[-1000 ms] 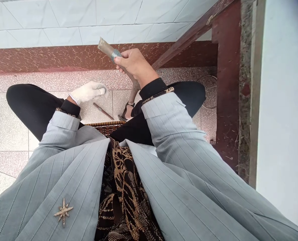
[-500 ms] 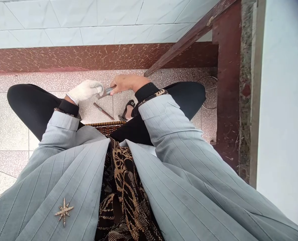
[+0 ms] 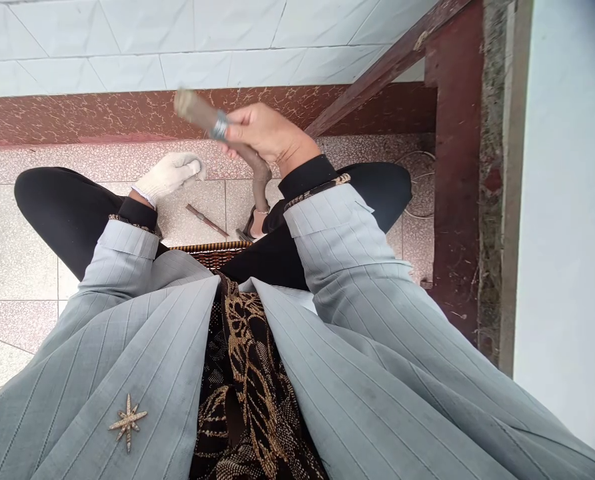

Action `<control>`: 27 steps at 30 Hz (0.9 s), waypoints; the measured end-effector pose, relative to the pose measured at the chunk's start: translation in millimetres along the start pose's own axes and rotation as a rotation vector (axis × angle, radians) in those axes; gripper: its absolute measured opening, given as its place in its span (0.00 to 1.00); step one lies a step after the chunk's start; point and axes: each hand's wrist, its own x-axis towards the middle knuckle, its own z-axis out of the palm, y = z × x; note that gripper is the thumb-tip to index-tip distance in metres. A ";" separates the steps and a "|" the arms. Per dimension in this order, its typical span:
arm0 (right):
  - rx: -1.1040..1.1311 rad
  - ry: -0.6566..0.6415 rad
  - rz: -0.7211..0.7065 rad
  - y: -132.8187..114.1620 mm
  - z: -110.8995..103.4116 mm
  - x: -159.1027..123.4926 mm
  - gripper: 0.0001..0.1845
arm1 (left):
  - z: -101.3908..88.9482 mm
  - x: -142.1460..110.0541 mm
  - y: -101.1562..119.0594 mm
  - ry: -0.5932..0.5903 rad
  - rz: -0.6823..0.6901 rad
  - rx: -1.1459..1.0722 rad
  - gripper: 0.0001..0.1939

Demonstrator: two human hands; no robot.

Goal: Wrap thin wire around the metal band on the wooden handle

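My bare right hand (image 3: 270,137) is wrapped round a crooked wooden stick (image 3: 258,175). Its thick pale end, blurred by motion, points up and left, and a grey wire-like binding circles it beside my fingers. Lower down, the bent end reaches toward my shoe (image 3: 251,223). My left hand (image 3: 170,177) wears a white knit glove and is held over the floor, thumb and fingers pressed together. Whatever it pinches, if anything, is hidden. Below it on the tiles lies a thin, rust-brown bar (image 3: 206,220), apart from both hands.
A woven basket rim (image 3: 212,248) shows between my legs. Ahead stands a tiled wall (image 3: 192,70) with a red-brown base strip (image 3: 102,120). To the right are a slanting wooden brace (image 3: 377,73), a dark red post (image 3: 455,187) and a thin looped cable (image 3: 417,217).
My right hand has lifted the crooked stick up and away from my gloved left hand, swinging its thick end up and left. The left hand has barely moved; the bar lies still.
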 end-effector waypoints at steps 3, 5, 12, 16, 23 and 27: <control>0.077 0.213 0.008 2.6 -3.4 4.2 0.31 | 3.1 -0.4 1.6 -0.016 0.031 -0.004 0.15; 0.053 0.303 0.054 5.8 -3.2 7.5 0.33 | 5.9 0.4 1.5 -0.039 0.026 -0.007 0.15; -0.353 0.441 0.276 19.4 1.3 18.5 0.25 | 12.5 1.0 4.6 -0.115 -0.007 0.125 0.15; -0.724 0.295 0.331 25.3 4.3 21.4 0.15 | 6.6 -1.5 5.0 -0.104 0.018 0.127 0.15; -0.777 -0.352 0.298 22.2 13.1 12.7 0.15 | -1.9 -1.3 2.5 0.059 0.018 0.184 0.12; -0.689 -0.544 0.315 9.7 16.6 8.4 0.16 | -1.0 0.6 -1.1 0.097 -0.013 0.196 0.11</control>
